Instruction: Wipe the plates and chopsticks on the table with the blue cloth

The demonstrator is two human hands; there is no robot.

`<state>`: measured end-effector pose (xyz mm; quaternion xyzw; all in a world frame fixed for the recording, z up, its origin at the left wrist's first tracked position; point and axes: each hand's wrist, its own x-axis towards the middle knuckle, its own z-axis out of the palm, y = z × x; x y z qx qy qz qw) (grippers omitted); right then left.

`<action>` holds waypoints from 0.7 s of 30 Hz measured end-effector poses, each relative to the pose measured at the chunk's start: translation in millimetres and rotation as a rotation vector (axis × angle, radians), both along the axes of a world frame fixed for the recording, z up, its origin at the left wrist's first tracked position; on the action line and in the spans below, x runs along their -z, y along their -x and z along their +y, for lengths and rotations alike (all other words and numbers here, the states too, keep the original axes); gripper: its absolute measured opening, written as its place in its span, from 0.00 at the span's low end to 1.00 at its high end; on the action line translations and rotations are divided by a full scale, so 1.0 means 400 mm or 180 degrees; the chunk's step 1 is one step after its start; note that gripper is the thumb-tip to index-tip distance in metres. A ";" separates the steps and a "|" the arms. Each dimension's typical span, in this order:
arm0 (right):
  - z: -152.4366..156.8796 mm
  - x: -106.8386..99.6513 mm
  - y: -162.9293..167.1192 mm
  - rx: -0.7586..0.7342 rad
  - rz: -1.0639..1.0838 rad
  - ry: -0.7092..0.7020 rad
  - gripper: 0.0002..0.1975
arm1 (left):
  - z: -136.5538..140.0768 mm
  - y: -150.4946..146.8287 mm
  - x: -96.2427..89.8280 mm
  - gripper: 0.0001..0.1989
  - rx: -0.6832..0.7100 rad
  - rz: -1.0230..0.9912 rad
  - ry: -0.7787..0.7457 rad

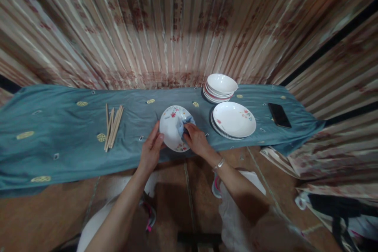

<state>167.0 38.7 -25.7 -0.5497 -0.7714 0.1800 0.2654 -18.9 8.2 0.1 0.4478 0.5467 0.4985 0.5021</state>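
The floral white dish [169,133] is between your hands, its near-left rim held by your curled left hand [151,142], while your right hand [195,138], fingers bunched on a blue cloth [180,126], presses its face; the wiping looks midway. To the right of your right hand are stacked plates [234,118] and bowls [222,83], done or waiting I can't tell; left of your left hand, chopsticks [113,128] lie untouched.

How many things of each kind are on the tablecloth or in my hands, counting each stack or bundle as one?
Held dish: 1
Blue cloth: 1
Bowl stack: 1
Plate stack: 1
Chopstick bundle: 1
Black phone: 1
Total: 6
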 end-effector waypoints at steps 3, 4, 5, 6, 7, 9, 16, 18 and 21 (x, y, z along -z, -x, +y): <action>-0.032 -0.026 -0.009 -0.0136 -0.0319 0.0222 0.14 | 0.005 -0.004 0.000 0.37 -0.0044 0.0007 -0.0030; -0.040 -0.033 -0.011 -0.0195 -0.0405 0.0277 0.13 | 0.006 -0.005 0.000 0.37 -0.0063 0.0016 -0.0045; -0.047 -0.039 -0.012 -0.0251 -0.0463 0.0319 0.12 | 0.008 -0.007 0.001 0.36 -0.0075 0.0022 -0.0065; -0.053 -0.044 -0.012 -0.0302 -0.0491 0.0351 0.11 | 0.010 -0.009 0.001 0.36 -0.0078 0.0023 -0.0088; -0.057 -0.048 -0.011 -0.0348 -0.0485 0.0377 0.11 | 0.012 -0.010 0.002 0.35 -0.0081 0.0019 -0.0112; -0.062 -0.055 -0.007 -0.0445 -0.0383 0.0431 0.10 | 0.016 -0.012 0.004 0.34 -0.0082 0.0021 -0.0149; -0.066 -0.063 0.025 -0.0745 0.0490 0.0532 0.11 | 0.029 -0.010 0.012 0.33 -0.0122 -0.0123 -0.0133; -0.065 -0.058 0.037 -0.0809 0.0823 0.0508 0.14 | 0.030 -0.008 0.015 0.33 -0.0101 -0.0121 -0.0114; -0.064 -0.051 0.056 -0.0850 0.1225 0.0461 0.18 | 0.032 -0.005 0.019 0.32 -0.0092 -0.0032 -0.0159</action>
